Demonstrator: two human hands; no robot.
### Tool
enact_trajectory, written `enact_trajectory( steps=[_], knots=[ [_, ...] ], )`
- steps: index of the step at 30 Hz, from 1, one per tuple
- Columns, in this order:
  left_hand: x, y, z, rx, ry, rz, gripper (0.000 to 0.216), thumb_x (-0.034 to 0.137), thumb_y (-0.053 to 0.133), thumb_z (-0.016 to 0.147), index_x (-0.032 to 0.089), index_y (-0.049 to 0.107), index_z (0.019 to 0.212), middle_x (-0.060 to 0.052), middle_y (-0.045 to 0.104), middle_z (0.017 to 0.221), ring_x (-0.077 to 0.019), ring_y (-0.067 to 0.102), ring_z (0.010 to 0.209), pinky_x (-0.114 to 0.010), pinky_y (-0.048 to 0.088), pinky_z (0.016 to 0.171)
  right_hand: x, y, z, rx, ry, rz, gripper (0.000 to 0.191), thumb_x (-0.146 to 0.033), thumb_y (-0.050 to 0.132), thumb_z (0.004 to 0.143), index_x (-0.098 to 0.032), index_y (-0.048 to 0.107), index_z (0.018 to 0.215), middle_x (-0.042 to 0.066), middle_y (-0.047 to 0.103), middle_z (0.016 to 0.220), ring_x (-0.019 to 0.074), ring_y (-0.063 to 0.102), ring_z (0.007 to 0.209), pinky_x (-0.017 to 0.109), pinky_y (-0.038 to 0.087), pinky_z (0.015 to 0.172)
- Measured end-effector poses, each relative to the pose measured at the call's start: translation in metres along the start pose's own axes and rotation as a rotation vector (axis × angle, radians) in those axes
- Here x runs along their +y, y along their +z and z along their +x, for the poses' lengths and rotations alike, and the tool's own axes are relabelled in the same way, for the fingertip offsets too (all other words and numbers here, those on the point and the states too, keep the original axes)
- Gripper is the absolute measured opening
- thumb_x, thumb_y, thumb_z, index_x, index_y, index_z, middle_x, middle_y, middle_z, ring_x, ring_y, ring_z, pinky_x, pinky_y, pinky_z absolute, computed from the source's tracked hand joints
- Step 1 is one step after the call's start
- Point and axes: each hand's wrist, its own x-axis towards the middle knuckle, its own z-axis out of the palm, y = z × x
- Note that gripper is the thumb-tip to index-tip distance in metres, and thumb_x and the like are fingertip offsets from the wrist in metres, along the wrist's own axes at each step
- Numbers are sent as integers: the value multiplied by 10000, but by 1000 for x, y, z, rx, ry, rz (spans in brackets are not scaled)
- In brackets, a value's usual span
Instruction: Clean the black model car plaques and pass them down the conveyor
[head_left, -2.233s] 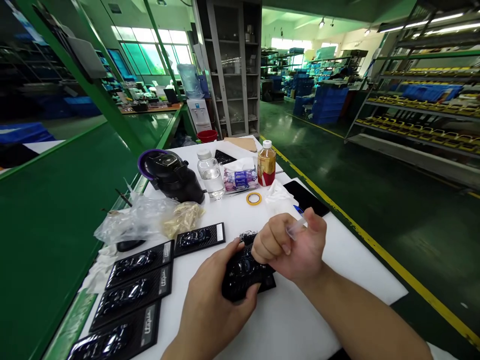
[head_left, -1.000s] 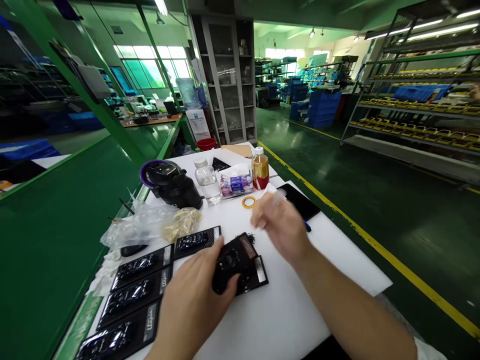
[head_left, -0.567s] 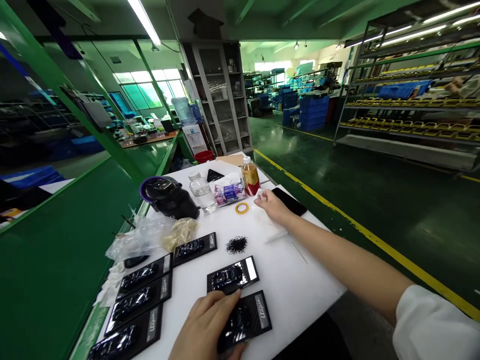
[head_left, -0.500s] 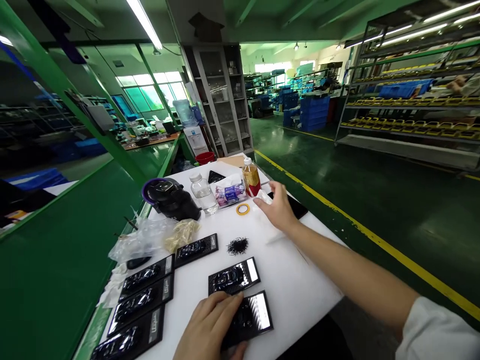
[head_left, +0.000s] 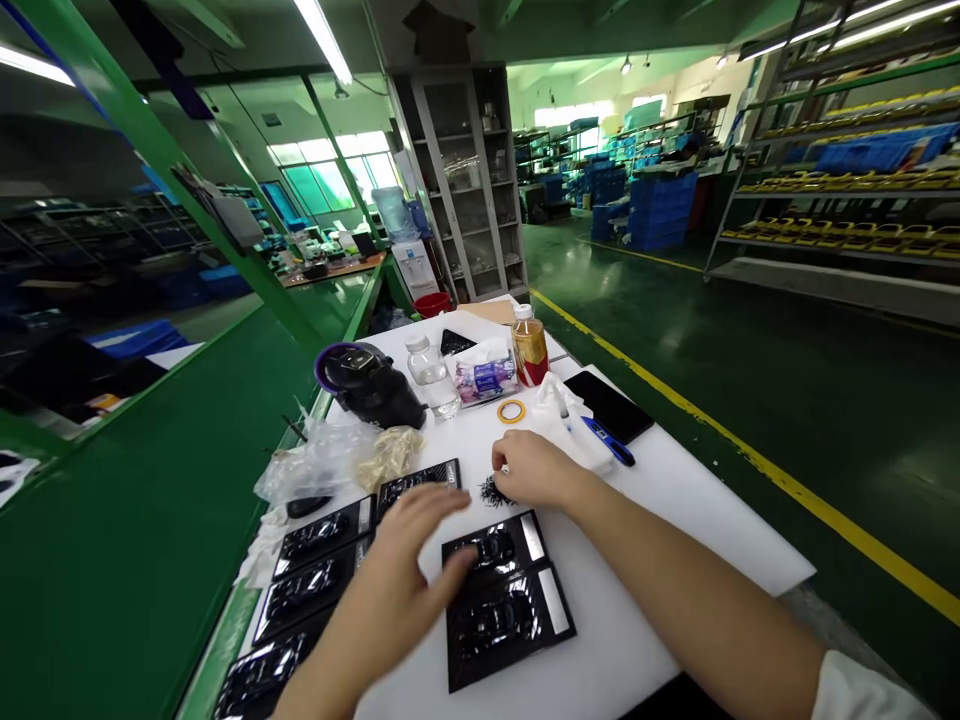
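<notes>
My right hand (head_left: pixel 536 470) has its fingers bent down together at a small pile of thin black pieces (head_left: pixel 493 492); whatever lies between the fingertips is hidden. My left hand (head_left: pixel 401 575) hovers with fingers apart, slightly blurred, holding nothing. Just right of it lie two black plates with glossy car-shaped reliefs and pale label strips, a nearer plate (head_left: pixel 499 625) and a farther plate (head_left: pixel 495 548). Several similar plates (head_left: pixel 311 580) line the left side, partly covered by my left hand and forearm. Beyond my right hand, a blue-handled tool (head_left: pixel 609 440) rests beside crumpled white tissue (head_left: pixel 559 400).
At the back stand a clear bottle (head_left: pixel 433 378), a tissue pack (head_left: pixel 486 375), an amber bottle (head_left: pixel 530 347) and a black flask-like object (head_left: pixel 371 385). A tape roll (head_left: pixel 511 411), a phone (head_left: pixel 609 405) and plastic bags (head_left: pixel 322 460) lie around. A green partition (head_left: pixel 150 480) borders the left.
My right hand has moved from beside the tissue and phone to the black pile. My left hand has lifted off the nearer plate and moved left. The blue-handled tool now shows.
</notes>
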Motion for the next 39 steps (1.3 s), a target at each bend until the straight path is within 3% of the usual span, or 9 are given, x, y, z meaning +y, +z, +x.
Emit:
enact_trajectory(
  steps=[4,7,11,17,23,29,33,35,39],
  knots=[
    [-20,11,29,201,-236,-150,264,373,568,897,204,664,1076,-74,727,1046,-227,694,929,-415,589,865,2,1,-6,-52,-7,-18,164,-193,632,797,-165,759,897,99,702,997,231,641,948,282,444,807],
    [-25,27,27,265,-286,-163,210,345,548,901,190,663,985,-65,724,935,-211,685,838,-391,587,809,0,-3,-9,-67,-8,-17,202,-148,580,828,-179,775,875,85,710,979,216,645,931,276,442,819],
    [-23,35,20,239,-270,-177,174,318,557,890,211,668,971,-61,717,985,-230,668,940,-414,547,888,0,-10,-12,-90,-6,-4,208,-174,585,843,-199,791,862,80,727,918,226,646,903,291,442,812],
    [-20,38,22,156,-220,-192,110,242,552,869,223,655,836,-33,696,879,-230,640,890,-402,525,816,5,-19,-17,-112,-24,37,236,-183,558,869,-201,793,876,65,757,895,221,666,865,311,453,795],
    [-18,38,19,140,-211,-190,113,244,536,881,219,643,908,-42,687,926,-233,632,924,-408,513,839,8,-20,-16,-89,66,69,311,-191,624,846,-165,739,1133,71,765,934,220,681,861,305,481,759],
    [-18,40,19,121,-192,-201,133,183,519,860,219,643,890,-24,674,892,-217,618,889,-386,499,811,11,-25,-18,-78,63,36,198,-181,591,870,-207,777,935,43,766,934,210,689,867,290,494,729],
    [-19,42,18,113,-191,-209,123,176,526,861,220,637,890,-20,668,888,-213,609,887,-381,488,803,11,-25,-19,-5,63,14,244,-158,569,878,-203,759,1025,62,763,955,230,695,903,325,503,785],
    [-18,41,18,125,-197,-222,91,200,548,868,219,634,892,-22,666,892,-213,608,888,-378,484,801,7,-24,-19,46,74,114,240,-173,587,879,-198,738,1065,66,763,951,224,700,888,335,511,801],
    [-15,37,17,196,-213,-331,82,253,597,883,224,632,952,-21,670,937,-197,611,902,-359,481,813,-12,-17,-24,61,20,582,160,-216,625,874,-204,695,1018,29,766,904,184,707,827,306,542,766]
  ],
)
